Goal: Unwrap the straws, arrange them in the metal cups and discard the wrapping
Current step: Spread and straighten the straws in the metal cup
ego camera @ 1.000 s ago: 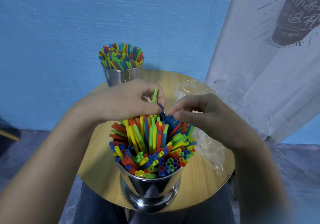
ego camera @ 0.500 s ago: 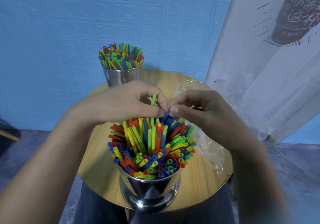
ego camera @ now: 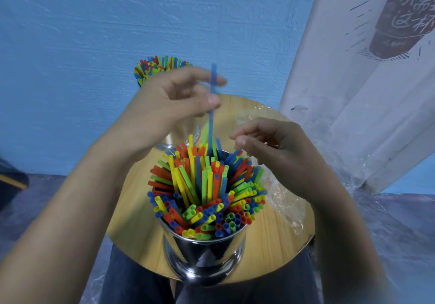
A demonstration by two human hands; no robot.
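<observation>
Blue straw (ego camera: 211, 115) higher now, upright, in pinch of left hand (ego camera: 179, 99) over near cup (ego camera: 204, 252); right hand (ego camera: 277, 153) loose, empty.

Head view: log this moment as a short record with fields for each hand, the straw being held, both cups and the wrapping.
near cup: packed with coloured straws
far cup: also full, mostly hidden behind the left hand
left hand: pinches a blue straw, held upright
blue straw lower end: among the near cup's straws
right hand: fingers loosely curled, nothing visibly held
wrapping: clear plastic on the table, right of the near cup
</observation>
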